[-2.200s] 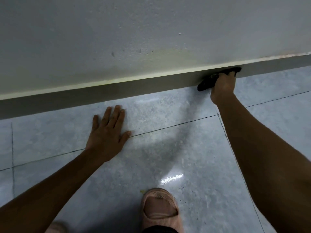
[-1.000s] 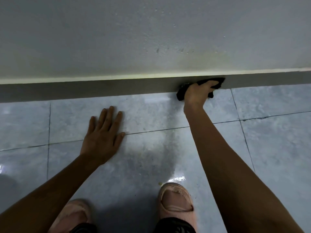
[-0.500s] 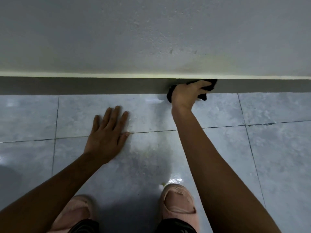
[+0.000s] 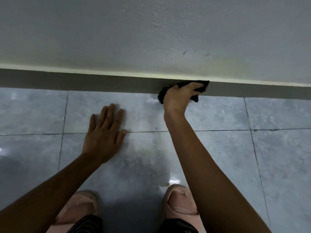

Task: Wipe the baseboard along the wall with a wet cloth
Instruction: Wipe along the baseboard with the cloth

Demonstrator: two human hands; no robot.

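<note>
A dark grey baseboard runs along the foot of the pale wall, from the left edge to the right edge. My right hand grips a black cloth and presses it against the baseboard a little right of centre; the cloth sticks out past my fingers on both sides. My left hand lies flat on the glossy grey floor tile, fingers straight and spread, holding nothing.
Two pink slippers, the left one and the right one, stand on the floor tile at the bottom. Dark grout lines cross the floor. A bright reflection sits by the right slipper.
My right hand has slid the cloth leftward along the baseboard, and my view has swung with it. My left hand has stayed flat on the floor.
</note>
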